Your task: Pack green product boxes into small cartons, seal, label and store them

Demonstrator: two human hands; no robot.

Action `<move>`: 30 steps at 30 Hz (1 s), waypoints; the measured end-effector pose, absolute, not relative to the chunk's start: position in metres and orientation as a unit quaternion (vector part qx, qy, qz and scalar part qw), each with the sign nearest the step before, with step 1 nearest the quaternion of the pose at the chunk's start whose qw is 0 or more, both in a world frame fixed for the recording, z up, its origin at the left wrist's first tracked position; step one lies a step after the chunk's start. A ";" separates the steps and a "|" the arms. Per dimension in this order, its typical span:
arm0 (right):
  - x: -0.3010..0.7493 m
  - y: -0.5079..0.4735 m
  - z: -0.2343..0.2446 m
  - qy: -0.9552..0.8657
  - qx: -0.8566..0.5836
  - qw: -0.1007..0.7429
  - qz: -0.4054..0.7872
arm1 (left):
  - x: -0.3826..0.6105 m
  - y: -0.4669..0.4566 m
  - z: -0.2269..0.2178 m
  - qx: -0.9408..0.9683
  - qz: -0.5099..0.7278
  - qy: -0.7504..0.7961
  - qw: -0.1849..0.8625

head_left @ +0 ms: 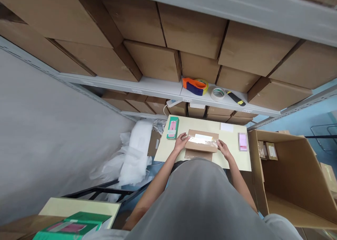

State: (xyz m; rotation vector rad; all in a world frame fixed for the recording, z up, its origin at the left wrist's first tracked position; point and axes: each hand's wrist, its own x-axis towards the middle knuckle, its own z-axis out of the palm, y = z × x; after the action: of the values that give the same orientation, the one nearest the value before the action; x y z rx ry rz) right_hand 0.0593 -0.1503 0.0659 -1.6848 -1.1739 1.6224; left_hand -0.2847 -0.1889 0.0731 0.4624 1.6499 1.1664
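Note:
A small brown cardboard box (201, 147) lies across the table in front of me, with a white label (201, 138) and clear tape over its top. My left hand (181, 142) grips its left end, fingers against the side. At the opposite end, my right hand (223, 148) holds the box, partly curled round the edge. A brown cardboard flap or sheet (197, 155) shows just below the box on the near side. Left of my left hand stands a green and pink box (172, 128). A phone-like pink item (243, 142), blurred out, lies to the right.
Above the pale table (234, 159) runs a shelf with an orange tape dispenser (193, 85), a tape roll (218, 94) and a utility knife (236, 98). A large open carton (292, 176) stands at right. Bubble wrap (138, 152) hangs at left.

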 end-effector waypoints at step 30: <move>-0.212 0.068 0.341 -0.846 -0.508 0.098 0.125 | -0.320 -0.033 0.295 0.427 0.655 0.555 0.283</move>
State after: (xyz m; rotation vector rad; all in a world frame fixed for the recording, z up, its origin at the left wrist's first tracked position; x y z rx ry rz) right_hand -0.2118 0.0683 0.3407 -1.5038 -2.5043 0.3695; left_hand -0.3195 -0.0325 0.2951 1.1421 1.4874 1.7552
